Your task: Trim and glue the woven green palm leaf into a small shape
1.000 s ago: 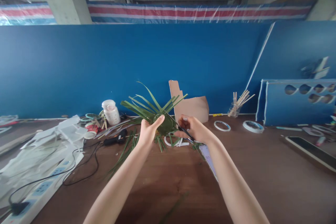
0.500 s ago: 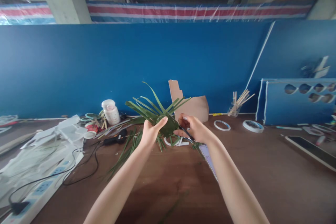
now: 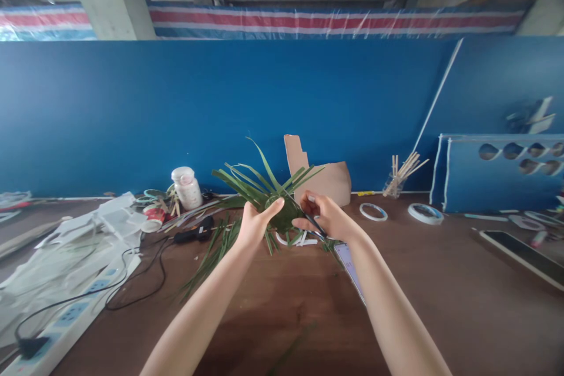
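My left hand (image 3: 255,223) grips a round bundle of woven green leaf strips (image 3: 264,188), with long blades fanning up and to the left above the wooden table (image 3: 440,294). My right hand (image 3: 324,215) is closed on black scissors (image 3: 314,223), whose blades point at the right side of the leaf bundle. More cut green strips (image 3: 211,255) lie on the table below the hands. A phone (image 3: 350,264) lies under my right wrist.
A white jar (image 3: 187,187), a black glue gun (image 3: 194,232) with cable, a white power strip (image 3: 66,320) and crumpled plastic (image 3: 57,258) fill the left. Cardboard (image 3: 324,176), tape rolls (image 3: 425,212), a stick jar (image 3: 394,182) and a blue holed board (image 3: 502,167) stand behind and right.
Both hands and the leaf bundle have drifted slightly to the right; the fanned blades have turned a little. The grips on leaves and scissors are unchanged.
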Demonstrator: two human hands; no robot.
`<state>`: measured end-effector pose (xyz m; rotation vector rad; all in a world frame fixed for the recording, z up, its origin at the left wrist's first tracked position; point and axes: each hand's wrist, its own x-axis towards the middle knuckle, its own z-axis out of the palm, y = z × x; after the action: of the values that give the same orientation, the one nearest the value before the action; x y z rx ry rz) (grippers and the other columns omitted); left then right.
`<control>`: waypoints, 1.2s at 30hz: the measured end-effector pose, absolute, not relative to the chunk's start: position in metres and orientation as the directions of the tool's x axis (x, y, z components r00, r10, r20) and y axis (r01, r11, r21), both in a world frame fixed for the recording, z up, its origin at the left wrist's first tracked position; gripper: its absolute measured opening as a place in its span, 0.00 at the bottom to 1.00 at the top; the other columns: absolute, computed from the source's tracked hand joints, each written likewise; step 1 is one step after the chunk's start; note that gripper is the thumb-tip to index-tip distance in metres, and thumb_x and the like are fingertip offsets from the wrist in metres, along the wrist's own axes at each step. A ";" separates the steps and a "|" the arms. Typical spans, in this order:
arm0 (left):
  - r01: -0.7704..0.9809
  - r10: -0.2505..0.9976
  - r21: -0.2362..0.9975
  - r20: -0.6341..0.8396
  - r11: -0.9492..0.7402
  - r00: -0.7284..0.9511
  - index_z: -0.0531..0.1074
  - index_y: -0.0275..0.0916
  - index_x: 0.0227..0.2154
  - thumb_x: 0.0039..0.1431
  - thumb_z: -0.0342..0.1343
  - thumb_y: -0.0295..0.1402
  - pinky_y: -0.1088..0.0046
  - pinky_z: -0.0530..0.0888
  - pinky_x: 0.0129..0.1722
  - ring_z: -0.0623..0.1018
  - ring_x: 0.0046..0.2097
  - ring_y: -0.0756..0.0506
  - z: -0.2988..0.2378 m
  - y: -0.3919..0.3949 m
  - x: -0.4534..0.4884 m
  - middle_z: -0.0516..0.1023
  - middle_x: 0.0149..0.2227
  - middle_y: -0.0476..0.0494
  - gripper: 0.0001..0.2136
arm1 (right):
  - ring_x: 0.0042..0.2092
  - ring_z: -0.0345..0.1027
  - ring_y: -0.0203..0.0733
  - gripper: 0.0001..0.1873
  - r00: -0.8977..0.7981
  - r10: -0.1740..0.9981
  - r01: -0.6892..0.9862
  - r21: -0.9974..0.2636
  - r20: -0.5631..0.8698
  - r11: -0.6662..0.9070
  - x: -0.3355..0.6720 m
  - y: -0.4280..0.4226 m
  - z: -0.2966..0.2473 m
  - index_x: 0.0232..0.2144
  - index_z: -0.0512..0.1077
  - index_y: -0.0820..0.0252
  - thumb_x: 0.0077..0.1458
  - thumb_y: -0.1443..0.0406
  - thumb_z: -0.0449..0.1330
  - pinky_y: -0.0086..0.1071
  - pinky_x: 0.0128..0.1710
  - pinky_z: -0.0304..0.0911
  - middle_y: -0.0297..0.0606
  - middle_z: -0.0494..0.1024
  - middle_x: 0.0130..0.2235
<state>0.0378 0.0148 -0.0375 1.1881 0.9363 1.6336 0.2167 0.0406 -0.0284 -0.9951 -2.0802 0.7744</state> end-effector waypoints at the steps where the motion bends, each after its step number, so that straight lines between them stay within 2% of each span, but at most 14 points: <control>1: -0.213 0.942 0.921 0.299 -0.326 -0.150 0.76 0.33 0.29 0.43 0.65 0.37 0.70 0.73 0.38 0.78 0.36 0.44 -0.038 0.015 0.038 0.80 0.34 0.42 0.12 | 0.26 0.55 0.33 0.18 -0.464 0.823 0.409 -0.745 0.328 0.528 0.216 0.040 -0.028 0.26 0.62 0.59 0.40 0.55 0.65 0.28 0.27 0.53 0.29 0.63 0.25; 13: -0.234 0.941 0.915 0.300 -0.330 -0.154 0.76 0.33 0.31 0.43 0.65 0.37 0.69 0.73 0.40 0.78 0.39 0.42 -0.037 0.014 0.038 0.80 0.36 0.41 0.14 | 0.26 0.53 0.32 0.23 -0.466 0.823 0.403 -0.750 0.325 0.524 0.216 0.039 -0.026 0.24 0.60 0.59 0.37 0.51 0.66 0.27 0.25 0.50 0.29 0.62 0.24; 20: -0.269 0.960 0.923 0.253 -0.276 -0.121 0.76 0.33 0.32 0.40 0.66 0.36 0.68 0.74 0.38 0.78 0.36 0.42 -0.029 0.009 0.037 0.80 0.34 0.41 0.15 | 0.25 0.52 0.31 0.24 -0.475 0.826 0.356 -0.791 0.305 0.497 0.215 0.040 -0.028 0.25 0.60 0.59 0.36 0.51 0.67 0.26 0.24 0.50 0.28 0.61 0.23; 33: -0.236 0.960 0.932 0.261 -0.277 -0.098 0.77 0.33 0.32 0.40 0.66 0.37 0.69 0.74 0.36 0.78 0.35 0.43 -0.033 0.014 0.032 0.80 0.34 0.41 0.16 | 0.25 0.57 0.33 0.21 -0.524 0.814 0.399 -0.773 0.249 0.493 0.228 0.038 -0.023 0.25 0.62 0.59 0.39 0.53 0.66 0.28 0.26 0.53 0.29 0.65 0.24; 36: -0.204 0.964 0.942 0.263 -0.265 -0.035 0.77 0.34 0.32 0.40 0.66 0.38 0.69 0.75 0.36 0.79 0.35 0.43 -0.037 0.018 0.030 0.80 0.34 0.41 0.16 | 0.26 0.59 0.33 0.20 -0.478 0.832 0.362 -0.800 0.281 0.478 0.229 0.039 -0.021 0.27 0.61 0.58 0.40 0.54 0.66 0.28 0.26 0.54 0.29 0.65 0.25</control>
<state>0.0300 0.0178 -0.0369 1.2365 0.9176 1.4997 0.2290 0.0389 -0.0214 -0.9838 -2.0489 0.8909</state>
